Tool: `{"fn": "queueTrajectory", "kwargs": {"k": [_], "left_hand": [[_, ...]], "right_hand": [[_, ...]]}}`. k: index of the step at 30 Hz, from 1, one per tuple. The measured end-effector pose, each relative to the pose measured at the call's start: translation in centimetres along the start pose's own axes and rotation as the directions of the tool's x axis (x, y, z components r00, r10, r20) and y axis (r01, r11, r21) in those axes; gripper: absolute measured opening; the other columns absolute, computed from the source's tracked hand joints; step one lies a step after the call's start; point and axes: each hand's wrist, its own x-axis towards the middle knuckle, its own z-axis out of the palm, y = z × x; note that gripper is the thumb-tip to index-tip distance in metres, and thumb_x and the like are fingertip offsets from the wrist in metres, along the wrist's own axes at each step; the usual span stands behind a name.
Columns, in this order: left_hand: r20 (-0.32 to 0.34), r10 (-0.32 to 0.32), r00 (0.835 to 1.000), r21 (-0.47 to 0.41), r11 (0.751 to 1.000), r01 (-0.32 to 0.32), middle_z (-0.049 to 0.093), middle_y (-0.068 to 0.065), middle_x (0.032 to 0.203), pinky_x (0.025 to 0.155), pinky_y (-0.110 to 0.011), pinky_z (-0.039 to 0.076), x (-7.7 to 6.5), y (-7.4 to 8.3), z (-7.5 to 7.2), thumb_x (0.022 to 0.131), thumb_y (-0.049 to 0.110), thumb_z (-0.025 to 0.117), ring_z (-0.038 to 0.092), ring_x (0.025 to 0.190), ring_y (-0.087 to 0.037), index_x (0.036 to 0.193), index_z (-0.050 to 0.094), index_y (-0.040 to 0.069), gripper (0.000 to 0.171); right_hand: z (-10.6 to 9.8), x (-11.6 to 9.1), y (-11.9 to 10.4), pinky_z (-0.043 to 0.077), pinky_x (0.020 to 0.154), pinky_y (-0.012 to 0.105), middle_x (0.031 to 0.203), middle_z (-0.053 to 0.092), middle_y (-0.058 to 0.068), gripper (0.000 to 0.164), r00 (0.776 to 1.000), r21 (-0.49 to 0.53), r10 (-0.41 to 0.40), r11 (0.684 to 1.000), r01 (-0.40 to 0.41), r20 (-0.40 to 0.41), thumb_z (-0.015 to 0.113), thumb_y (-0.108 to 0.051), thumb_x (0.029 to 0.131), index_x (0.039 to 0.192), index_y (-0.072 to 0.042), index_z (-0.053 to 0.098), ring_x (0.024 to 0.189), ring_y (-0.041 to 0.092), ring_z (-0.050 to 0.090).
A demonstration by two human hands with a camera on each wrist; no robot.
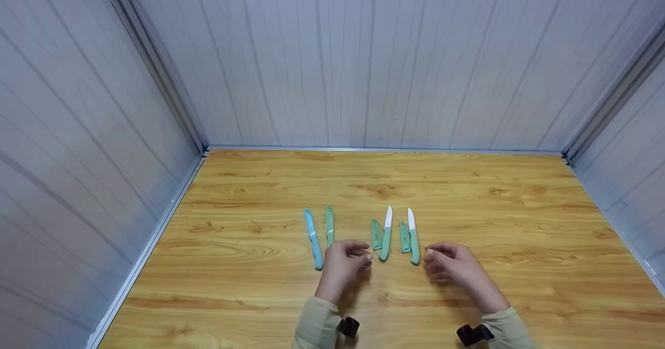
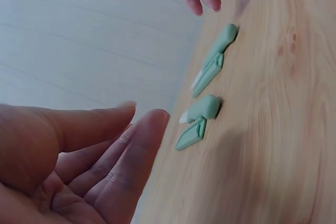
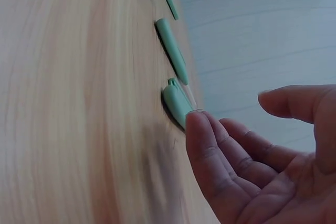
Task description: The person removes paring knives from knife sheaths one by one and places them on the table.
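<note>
Between two empty hands [image 1: 344, 265] [image 1: 453, 266] — fingers loosely parted — lie two bare knives [image 1: 385, 244] [image 1: 414, 247], two sheaths [image 1: 376, 235] [image 1: 404, 237].

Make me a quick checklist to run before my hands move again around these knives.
1. Left hand holding nothing: ok, fingers relaxed.
2. Right hand holding nothing: ok, thumb and fingers apart.
3. Left bare knife and right bare knife covered: not ok, white blades exposed.
4. A loose sheath beside each: ok, left sheath and right sheath lie alongside.
5. Blue knife sheathed: ok.
6. Left hand clear of the sheathed green knife: cannot tell, its handle end is hidden.
</note>
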Motion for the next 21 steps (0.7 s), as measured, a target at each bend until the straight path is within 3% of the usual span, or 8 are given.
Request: {"fn": "queueTrajectory", "kwargs": {"k": [7, 12, 16, 21], "left_hand": [[-0.013, 0.025, 1.0, 0.042, 0.999, -0.024, 0.067, -0.006, 0.086, 0.068, -0.029, 0.056, -0.6, -0.2, -1.4, 0.083, -0.003, 0.07, 0.066, 0.078, -0.017, 0.104, 0.068, -0.006, 0.021], [-0.006, 0.033, 0.999, 0.051, 0.998, -0.033, 0.067, -0.009, 0.089, 0.069, -0.033, 0.056, -1.2, -0.1, -2.5, 0.083, -0.004, 0.07, 0.065, 0.078, -0.018, 0.105, 0.067, -0.007, 0.022], [-0.002, 0.05, 0.999, 0.065, 0.997, -0.049, 0.067, -0.011, 0.091, 0.069, -0.032, 0.056, -1.6, 0.0, -3.5, 0.083, -0.004, 0.07, 0.065, 0.077, -0.019, 0.105, 0.067, -0.006, 0.022], [0.012, 0.124, 0.992, 0.154, 0.98, -0.125, 0.068, -0.009, 0.096, 0.073, -0.028, 0.055, -1.7, 0.0, -4.8, 0.087, 0.003, 0.068, 0.063, 0.084, -0.018, 0.107, 0.068, -0.001, 0.02]], "right_hand": [[0.9, -0.1, -0.5, 0.056, 0.072, 0.043, 0.103, 0.065, 0.018, 0.042, 0.997, -0.033, -0.031, 0.999, 0.033, 0.067, 0.055, -0.016, 0.098, 0.126, 0.014, 0.048, 0.083, 0.03, 0.065], [1.7, -0.3, -1.0, 0.055, 0.076, 0.044, 0.102, 0.064, 0.02, 0.039, 0.986, -0.121, -0.113, 0.984, 0.127, 0.121, 0.057, -0.015, 0.097, 0.123, 0.014, 0.051, 0.089, 0.034, 0.063], [2.4, -0.4, -1.5, 0.054, 0.08, 0.041, 0.106, 0.062, 0.02, 0.036, 0.972, -0.208, -0.179, 0.956, 0.208, 0.151, 0.059, -0.015, 0.096, 0.119, 0.012, 0.055, 0.094, 0.033, 0.062], [3.6, -0.5, -2.2, 0.05, 0.084, 0.04, 0.11, 0.063, 0.012, 0.033, 0.958, -0.361, -0.219, 0.892, 0.273, 0.182, 0.061, -0.02, 0.095, 0.119, 0.003, 0.06, 0.097, 0.025, 0.061]]}}
